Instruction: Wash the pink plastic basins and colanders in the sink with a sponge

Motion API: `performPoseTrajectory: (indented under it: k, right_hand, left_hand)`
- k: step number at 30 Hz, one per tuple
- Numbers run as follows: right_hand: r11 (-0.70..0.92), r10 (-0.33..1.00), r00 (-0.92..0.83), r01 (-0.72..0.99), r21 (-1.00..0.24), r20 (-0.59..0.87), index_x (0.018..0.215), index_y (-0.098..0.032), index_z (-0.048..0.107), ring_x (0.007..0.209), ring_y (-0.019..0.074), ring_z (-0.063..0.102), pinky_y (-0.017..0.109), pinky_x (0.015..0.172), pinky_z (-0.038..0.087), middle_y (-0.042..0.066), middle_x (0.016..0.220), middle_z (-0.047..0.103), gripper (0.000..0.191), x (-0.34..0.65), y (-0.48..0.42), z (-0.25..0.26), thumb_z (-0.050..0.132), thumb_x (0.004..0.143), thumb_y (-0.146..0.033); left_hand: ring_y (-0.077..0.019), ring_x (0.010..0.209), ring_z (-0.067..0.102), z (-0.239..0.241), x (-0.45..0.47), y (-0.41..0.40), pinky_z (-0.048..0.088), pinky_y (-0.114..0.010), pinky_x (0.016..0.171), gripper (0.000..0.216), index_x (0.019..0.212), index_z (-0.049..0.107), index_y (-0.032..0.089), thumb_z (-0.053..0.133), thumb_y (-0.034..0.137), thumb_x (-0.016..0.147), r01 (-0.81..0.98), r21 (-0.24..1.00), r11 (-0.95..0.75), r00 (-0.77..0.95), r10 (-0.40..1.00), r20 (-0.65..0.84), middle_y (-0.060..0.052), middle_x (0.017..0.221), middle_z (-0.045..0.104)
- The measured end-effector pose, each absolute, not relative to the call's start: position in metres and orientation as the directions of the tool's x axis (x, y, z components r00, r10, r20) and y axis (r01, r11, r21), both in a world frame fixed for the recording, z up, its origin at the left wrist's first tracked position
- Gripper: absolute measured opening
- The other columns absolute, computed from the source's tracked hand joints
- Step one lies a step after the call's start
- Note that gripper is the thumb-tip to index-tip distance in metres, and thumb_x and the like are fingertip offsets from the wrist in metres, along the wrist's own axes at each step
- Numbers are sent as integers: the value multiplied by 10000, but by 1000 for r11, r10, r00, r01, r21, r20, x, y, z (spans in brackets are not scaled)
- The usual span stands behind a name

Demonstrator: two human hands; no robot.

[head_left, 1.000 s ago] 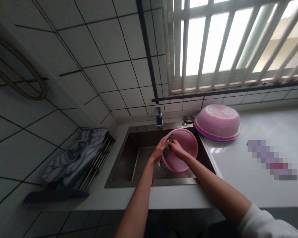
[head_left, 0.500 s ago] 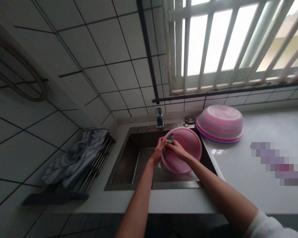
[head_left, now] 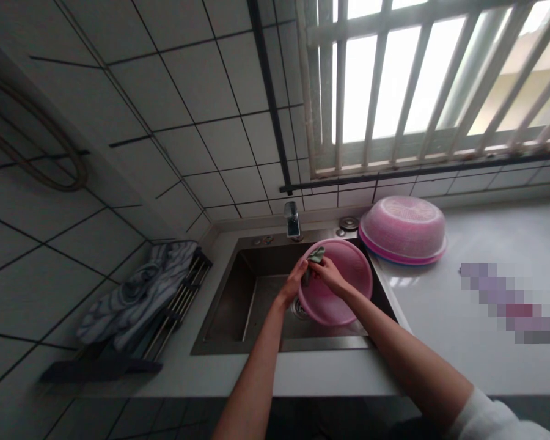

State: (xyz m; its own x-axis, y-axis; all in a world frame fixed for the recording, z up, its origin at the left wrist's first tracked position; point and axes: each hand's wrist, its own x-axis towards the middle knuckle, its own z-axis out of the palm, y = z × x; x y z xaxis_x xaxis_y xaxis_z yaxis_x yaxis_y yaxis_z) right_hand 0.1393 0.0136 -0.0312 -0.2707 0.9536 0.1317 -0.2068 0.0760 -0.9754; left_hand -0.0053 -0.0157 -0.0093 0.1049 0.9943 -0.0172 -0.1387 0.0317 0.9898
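A round pink plastic basin [head_left: 337, 299] is held tilted over the right part of the steel sink [head_left: 268, 292]; its right inner wall looks finely dotted. My left hand [head_left: 294, 282] is closed on the basin's left rim, with its fingers partly hidden. Inside that same rim, my right hand [head_left: 329, 273] is closed around a grey-green cloth [head_left: 317, 255]. The cloth is bunched up and sticks out above the fingers, pressed against the rim. Both hands are close together, almost touching.
Behind the basin rises the faucet [head_left: 292, 219]. Overturned pink baskets [head_left: 403, 229] lie stacked on the counter at right, near a pixelated patch. A striped towel [head_left: 140, 290] hangs over a metal rack [head_left: 174, 308] at left. A barred window is above.
The cloth has shifted slightly along the basin's left rim with my right hand, and more of it shows. My left hand keeps its grip. The view has moved a little.
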Motion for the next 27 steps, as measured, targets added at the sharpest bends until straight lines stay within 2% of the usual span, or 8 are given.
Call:
performPoseTrajectory:
  k: [2,5,7,12,14,18,21,27]
  right_hand:
    - [77,941,-312,-178,-981,131,837,-176,580,637,141,525,253,588,422,1,725,599,325,141,13,-33,677,804,-485]
    - [58,837,-540,-82,-995,93,815,-169,595,601,140,527,253,564,422,5,700,603,308,139,7,-36,676,812,-466]
    - [60,782,-618,-44,-997,74,802,-164,603,592,134,521,247,555,416,4,695,601,293,137,5,-37,685,807,-445]
    - [51,931,-348,-169,-984,108,838,-162,596,604,123,483,236,555,388,-1,717,587,309,142,14,-35,689,763,-447]
    - [65,955,-274,-196,-978,118,854,-159,602,624,130,496,241,574,400,8,739,598,317,145,16,-33,689,748,-444]
    - [51,858,-502,-120,-991,105,916,-151,633,654,146,537,259,606,435,28,793,635,329,142,3,-30,701,764,-435]
    - [41,801,-594,-64,-997,71,929,-146,643,649,142,535,258,598,430,27,795,633,340,137,-4,-30,715,770,-437]
    - [31,974,-215,-160,-987,65,814,-165,589,607,130,487,244,560,378,0,696,578,370,142,15,-35,660,781,-526]
  left_hand:
    - [-283,1345,529,-11,-6,-16,358,-375,1146,512,1231,694,213,705,556,852,-118,993,11,104,995,2,-102,1352,662]
    - [-274,1003,703,-12,-8,-17,516,-394,928,550,1197,682,186,677,611,848,-161,978,134,149,983,-110,-110,1054,752]
    - [-252,820,714,-11,-9,-18,543,-390,810,592,1171,675,173,644,664,843,-187,957,223,173,966,-191,-94,903,747]
    - [-268,1164,632,0,-5,-22,448,-380,1038,519,1232,667,200,730,526,832,-210,971,112,207,976,-68,-103,1238,699]
    - [-252,1147,633,5,-5,-24,463,-364,1015,530,1259,635,212,787,426,799,-224,965,134,264,962,-73,-90,1256,683]
    - [-163,804,671,5,-10,-24,535,-301,757,542,1240,566,218,802,397,786,-278,930,239,265,950,-165,-42,1032,693]
    - [-161,793,674,0,-10,-21,538,-287,727,589,1283,546,231,800,427,789,-332,915,230,216,963,-163,-43,1028,692]
    - [-255,1127,652,-6,0,-21,506,-361,978,564,1317,603,229,760,471,832,-353,911,212,274,955,-116,-91,1241,694]
